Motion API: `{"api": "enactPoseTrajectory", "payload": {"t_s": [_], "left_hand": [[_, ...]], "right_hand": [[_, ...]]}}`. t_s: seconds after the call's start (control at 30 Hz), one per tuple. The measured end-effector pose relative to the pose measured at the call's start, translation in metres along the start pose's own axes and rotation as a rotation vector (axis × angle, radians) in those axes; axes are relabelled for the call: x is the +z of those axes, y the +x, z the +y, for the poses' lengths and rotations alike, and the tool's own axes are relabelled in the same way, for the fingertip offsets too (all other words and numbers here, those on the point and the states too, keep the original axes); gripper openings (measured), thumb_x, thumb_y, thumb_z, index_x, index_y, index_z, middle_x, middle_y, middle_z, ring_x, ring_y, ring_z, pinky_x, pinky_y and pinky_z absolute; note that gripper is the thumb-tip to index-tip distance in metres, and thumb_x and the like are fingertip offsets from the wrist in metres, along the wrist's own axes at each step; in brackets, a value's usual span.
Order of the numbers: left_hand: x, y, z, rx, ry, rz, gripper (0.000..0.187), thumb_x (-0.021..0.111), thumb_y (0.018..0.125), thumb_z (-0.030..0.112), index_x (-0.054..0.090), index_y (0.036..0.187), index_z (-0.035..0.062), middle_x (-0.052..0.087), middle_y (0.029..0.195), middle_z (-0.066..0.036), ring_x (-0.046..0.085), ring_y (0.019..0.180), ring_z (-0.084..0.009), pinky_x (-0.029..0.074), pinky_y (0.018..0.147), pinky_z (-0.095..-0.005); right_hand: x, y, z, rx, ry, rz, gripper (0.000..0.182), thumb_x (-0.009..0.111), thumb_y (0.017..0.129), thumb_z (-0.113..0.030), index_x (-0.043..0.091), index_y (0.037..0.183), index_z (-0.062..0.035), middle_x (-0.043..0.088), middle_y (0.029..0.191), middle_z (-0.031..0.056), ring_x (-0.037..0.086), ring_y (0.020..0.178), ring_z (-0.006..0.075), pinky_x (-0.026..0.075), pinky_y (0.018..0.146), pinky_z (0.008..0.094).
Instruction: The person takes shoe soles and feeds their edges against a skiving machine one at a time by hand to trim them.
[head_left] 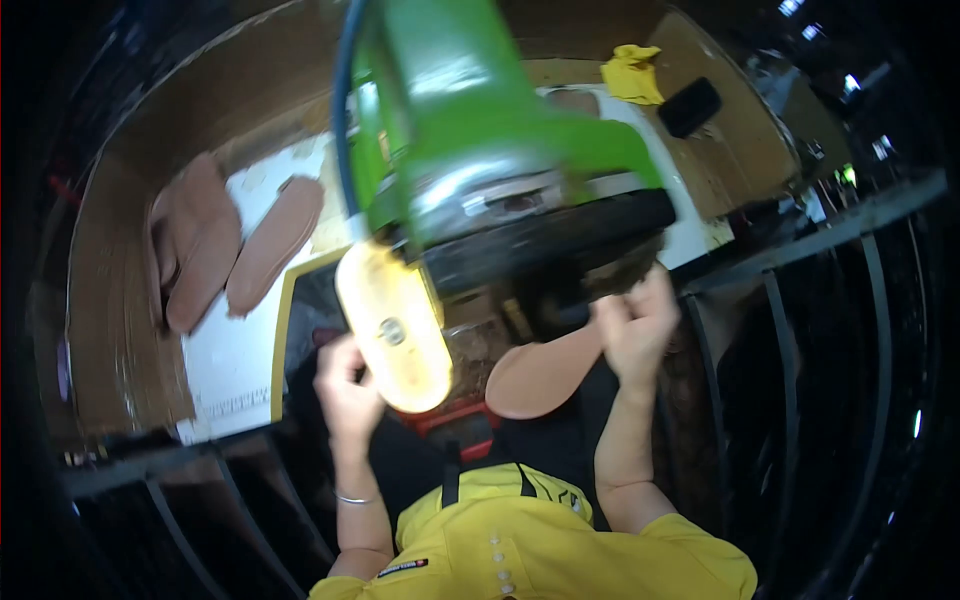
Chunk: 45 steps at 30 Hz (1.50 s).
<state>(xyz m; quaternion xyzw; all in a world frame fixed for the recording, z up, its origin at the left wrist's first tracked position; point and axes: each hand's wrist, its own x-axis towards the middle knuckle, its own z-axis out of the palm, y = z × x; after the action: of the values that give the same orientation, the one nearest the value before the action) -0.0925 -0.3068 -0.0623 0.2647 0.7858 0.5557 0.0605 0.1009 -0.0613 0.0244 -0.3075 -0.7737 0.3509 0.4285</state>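
Cardboard walls [115,300] are set around the bench [235,375] ahead of the left hand [350,397] and right hand [640,328], behind a green machine [500,140]. Insoles [207,240] are piled forward of the left hand, perhaps for easy reach, and that hand is half curled beside a yellow guard [402,365], its grip impossible to tell. By the right hand, nearly closed, one insole [540,380] is pinched at an end, apparently so its broad part is left free between the hands.
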Motion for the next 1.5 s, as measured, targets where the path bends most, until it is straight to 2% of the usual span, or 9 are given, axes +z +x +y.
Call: {"api": "enactPoseTrajectory", "payload": {"t_s": [0.13, 0.3, 0.53, 0.63, 0.83, 0.93, 1.13, 1.4, 1.5], "left_hand": [[-0.062, 0.095, -0.057, 0.233, 0.673, 0.367, 0.059, 0.073, 0.079, 0.023, 0.049, 0.13, 0.0041, 0.051, 0.13, -0.019, 0.043, 0.122, -0.0374, 0.03, 0.106, -0.0425], [-0.057, 0.144, -0.099, -0.037, 0.886, 0.321, 0.073, 0.071, 0.078, 0.042, 0.043, 0.14, 0.0176, 0.03, 0.149, -0.018, 0.023, 0.138, -0.0354, 0.022, 0.105, -0.0583], [-0.094, 0.128, -0.112, -0.352, 0.814, 0.314, 0.071, 0.08, 0.064, 0.029, 0.052, 0.127, 0.014, 0.05, 0.116, -0.014, 0.042, 0.116, -0.0344, 0.033, 0.096, -0.0541], [-0.096, 0.076, -0.073, 0.007, 0.655, 0.042, 0.069, 0.083, 0.057, 0.025, 0.056, 0.116, 0.0029, 0.052, 0.108, -0.016, 0.048, 0.106, -0.0365, 0.039, 0.092, -0.0452], [-0.028, -0.024, 0.049, 0.414, 0.356, -0.566, 0.082, 0.092, 0.043, 0.028, 0.061, 0.112, -0.0012, 0.06, 0.103, -0.016, 0.058, 0.092, -0.0323, 0.047, 0.086, -0.0393], [-0.005, -0.043, 0.019, 0.342, 0.002, -0.441, 0.084, 0.091, 0.044, 0.041, 0.063, 0.11, -0.002, 0.062, 0.109, -0.016, 0.059, 0.105, -0.0314, 0.047, 0.091, -0.0402], [0.088, -0.065, 0.03, -0.516, -1.084, -0.053, 0.048, 0.068, 0.084, 0.011, 0.048, 0.126, -0.0023, 0.058, 0.114, -0.01, 0.057, 0.103, -0.0169, 0.045, 0.092, -0.0319], [0.076, 0.001, 0.119, -0.439, -0.212, -0.565, 0.018, 0.07, 0.084, 0.014, 0.067, 0.093, -0.002, 0.067, 0.08, -0.002, 0.053, 0.067, -0.0047, 0.046, 0.061, -0.023], [0.08, -0.002, 0.1, 0.082, -0.306, -0.265, 0.017, 0.072, 0.081, 0.01, 0.068, 0.092, -0.0016, 0.067, 0.077, -0.002, 0.052, 0.064, -0.0047, 0.044, 0.058, -0.0218]], "right_hand": [[-0.027, 0.054, -0.017, 0.026, 0.284, 0.68, 0.028, 0.06, 0.092, -0.01, 0.049, 0.116, -0.0008, 0.067, 0.088, 0.0128, 0.063, 0.076, 0.0107, 0.049, 0.061, 0.0209], [0.044, 0.124, 0.072, -0.116, -0.228, 0.528, 0.04, 0.065, 0.086, -0.018, 0.048, 0.119, -0.0034, 0.064, 0.08, 0.0129, 0.062, 0.07, 0.021, 0.049, 0.062, 0.0348], [0.083, 0.084, 0.071, 0.161, -0.114, 0.193, 0.052, 0.067, 0.083, -0.02, 0.044, 0.126, -0.0002, 0.058, 0.07, 0.0133, 0.057, 0.06, 0.0271, 0.045, 0.061, 0.0376], [0.093, 0.017, 0.075, 0.203, 0.061, -0.032, 0.052, 0.072, 0.08, -0.023, 0.049, 0.12, 0.0006, 0.057, 0.062, 0.0064, 0.056, 0.056, 0.0179, 0.045, 0.055, 0.0328], [0.066, -0.105, 0.068, 0.624, 0.666, -0.673, 0.055, 0.075, 0.079, -0.009, 0.051, 0.126, 0.006, 0.06, 0.121, 0.0159, 0.057, 0.11, 0.0189, 0.045, 0.095, 0.0317], [0.021, -0.128, 0.066, 0.891, 0.86, -0.466, 0.038, 0.07, 0.078, -0.001, 0.059, 0.113, 0.005, 0.065, 0.106, 0.0095, 0.061, 0.099, 0.0147, 0.048, 0.088, 0.0278], [-0.005, -0.186, 0.053, 0.861, 0.98, -0.135, 0.039, 0.065, 0.084, -0.004, 0.05, 0.12, 0.0019, 0.058, 0.117, 0.0123, 0.056, 0.108, 0.0202, 0.044, 0.096, 0.0334], [0.013, -0.201, 0.039, 0.988, 1.071, -0.245, 0.054, 0.066, 0.085, -0.002, 0.041, 0.132, 0.004, 0.052, 0.123, 0.0107, 0.05, 0.116, 0.0191, 0.039, 0.1, 0.0331], [0.015, -0.191, 0.035, 0.975, 1.023, -0.324, 0.057, 0.068, 0.079, 0.002, 0.042, 0.129, 0.0052, 0.053, 0.121, 0.0099, 0.051, 0.113, 0.017, 0.04, 0.099, 0.0319]]}}
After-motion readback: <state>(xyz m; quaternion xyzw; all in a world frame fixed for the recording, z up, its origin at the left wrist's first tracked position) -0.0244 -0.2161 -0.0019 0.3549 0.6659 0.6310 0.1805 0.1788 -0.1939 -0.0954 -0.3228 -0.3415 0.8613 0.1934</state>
